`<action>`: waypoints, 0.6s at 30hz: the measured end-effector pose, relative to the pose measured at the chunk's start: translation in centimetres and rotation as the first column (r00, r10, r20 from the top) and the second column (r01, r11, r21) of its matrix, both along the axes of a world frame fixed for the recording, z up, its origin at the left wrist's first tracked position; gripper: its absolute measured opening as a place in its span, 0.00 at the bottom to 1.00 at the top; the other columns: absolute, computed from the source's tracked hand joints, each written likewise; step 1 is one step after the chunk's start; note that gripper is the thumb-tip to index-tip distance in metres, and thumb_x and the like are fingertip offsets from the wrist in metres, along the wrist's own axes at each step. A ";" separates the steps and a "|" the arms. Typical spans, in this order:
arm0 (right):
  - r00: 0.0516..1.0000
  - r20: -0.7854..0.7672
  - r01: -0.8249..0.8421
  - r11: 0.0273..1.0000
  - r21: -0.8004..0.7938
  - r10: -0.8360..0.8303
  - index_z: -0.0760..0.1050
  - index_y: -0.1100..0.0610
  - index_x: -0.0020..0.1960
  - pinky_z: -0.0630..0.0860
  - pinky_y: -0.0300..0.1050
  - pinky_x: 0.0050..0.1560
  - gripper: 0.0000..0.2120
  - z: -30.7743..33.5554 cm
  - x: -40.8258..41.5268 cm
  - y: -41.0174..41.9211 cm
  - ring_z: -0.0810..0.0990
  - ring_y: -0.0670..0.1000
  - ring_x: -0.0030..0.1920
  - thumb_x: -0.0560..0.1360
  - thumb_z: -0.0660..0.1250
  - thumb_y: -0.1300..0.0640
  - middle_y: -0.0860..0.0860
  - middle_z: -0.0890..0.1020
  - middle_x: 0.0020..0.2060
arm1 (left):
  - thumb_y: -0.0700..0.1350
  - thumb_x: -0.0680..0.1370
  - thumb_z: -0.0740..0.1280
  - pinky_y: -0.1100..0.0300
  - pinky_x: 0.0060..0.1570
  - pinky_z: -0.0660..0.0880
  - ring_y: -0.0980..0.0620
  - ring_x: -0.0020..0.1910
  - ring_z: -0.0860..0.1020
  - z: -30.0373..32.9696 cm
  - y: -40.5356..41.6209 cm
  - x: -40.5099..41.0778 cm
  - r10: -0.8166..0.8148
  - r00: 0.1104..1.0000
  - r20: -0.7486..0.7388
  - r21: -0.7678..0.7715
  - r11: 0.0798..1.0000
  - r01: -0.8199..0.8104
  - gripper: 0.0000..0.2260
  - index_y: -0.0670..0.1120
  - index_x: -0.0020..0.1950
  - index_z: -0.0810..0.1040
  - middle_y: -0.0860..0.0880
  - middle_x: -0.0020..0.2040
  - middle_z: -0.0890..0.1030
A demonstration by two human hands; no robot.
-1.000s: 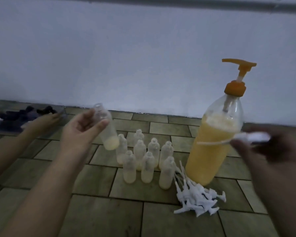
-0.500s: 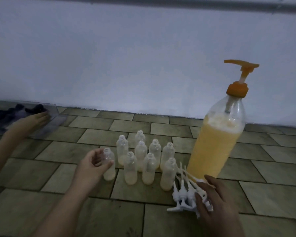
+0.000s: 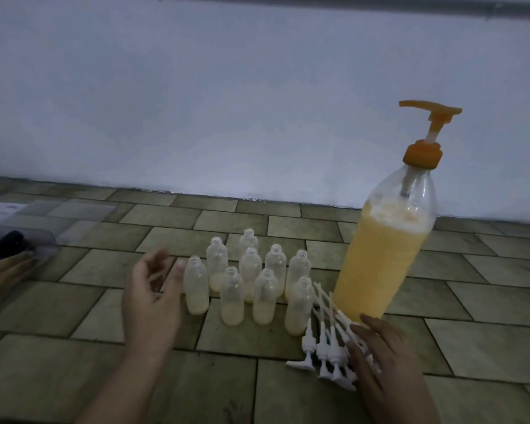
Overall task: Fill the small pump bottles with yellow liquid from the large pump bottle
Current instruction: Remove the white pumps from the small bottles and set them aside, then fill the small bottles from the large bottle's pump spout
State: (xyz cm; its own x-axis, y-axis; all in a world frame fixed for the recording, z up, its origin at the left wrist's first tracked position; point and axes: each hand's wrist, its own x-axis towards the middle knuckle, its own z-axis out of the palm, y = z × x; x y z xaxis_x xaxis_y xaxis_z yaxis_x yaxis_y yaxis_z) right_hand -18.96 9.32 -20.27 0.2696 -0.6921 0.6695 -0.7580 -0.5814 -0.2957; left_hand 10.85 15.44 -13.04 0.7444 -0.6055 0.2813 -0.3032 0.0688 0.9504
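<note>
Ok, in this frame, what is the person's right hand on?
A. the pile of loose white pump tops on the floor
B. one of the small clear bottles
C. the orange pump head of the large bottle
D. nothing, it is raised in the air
A: the right hand lies over the heap of white plastic pump tops on the tiled floor, just in front of the large clear bottle of yellow liquid.

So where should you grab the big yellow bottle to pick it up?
Probably around the wide body of the big bottle, coming from its open right side. It stands upright, the orange pump on top is thin and wobbly-looking, and the small bottles crowd its left.
</note>
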 end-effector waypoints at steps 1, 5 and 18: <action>1.000 0.019 0.000 1.000 -0.017 0.000 0.83 0.61 0.46 0.75 0.46 0.49 0.33 0.3 -0.1 0.0 0.80 0.55 0.47 0.81 0.47 0.40 0.59 0.83 0.47 | 0.49 0.75 0.67 0.63 0.44 0.73 0.53 0.54 0.77 0.8 0.8 -2.0 0.005 0.998 0.066 -0.054 0.999 -0.002 0.11 0.54 0.57 0.73 0.54 0.54 0.78; 0.995 0.094 -0.017 0.998 -0.056 0.022 0.82 0.63 0.44 0.69 0.40 0.49 0.31 1.7 -0.2 0.1 0.74 0.50 0.48 0.81 0.49 0.42 0.59 0.83 0.45 | 0.53 0.74 0.66 0.66 0.45 0.76 0.65 0.54 0.73 0.9 1.8 -10.4 -0.340 0.873 0.349 0.052 0.938 0.344 0.14 0.63 0.57 0.68 0.66 0.54 0.72; 0.985 0.169 -0.020 0.996 -0.090 0.035 0.82 0.61 0.47 0.63 0.27 0.58 0.27 4.9 -0.7 1.4 0.75 0.47 0.51 0.81 0.52 0.43 0.55 0.82 0.46 | 0.52 0.78 0.63 0.60 0.67 0.64 0.52 0.74 0.57 -1.8 -2.8 -15.4 -0.410 0.767 0.494 0.523 0.845 0.115 0.38 0.45 0.77 0.42 0.47 0.76 0.54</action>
State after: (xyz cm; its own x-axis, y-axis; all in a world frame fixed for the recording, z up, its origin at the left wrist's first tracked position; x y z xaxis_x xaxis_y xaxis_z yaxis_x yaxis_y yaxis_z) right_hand -19.62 10.75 -15.40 0.1644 -0.6224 0.7653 -0.6842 -0.6308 -0.3660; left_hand -4.57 12.65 -14.80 0.3233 -0.9135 0.2468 -0.8250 -0.1444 0.5464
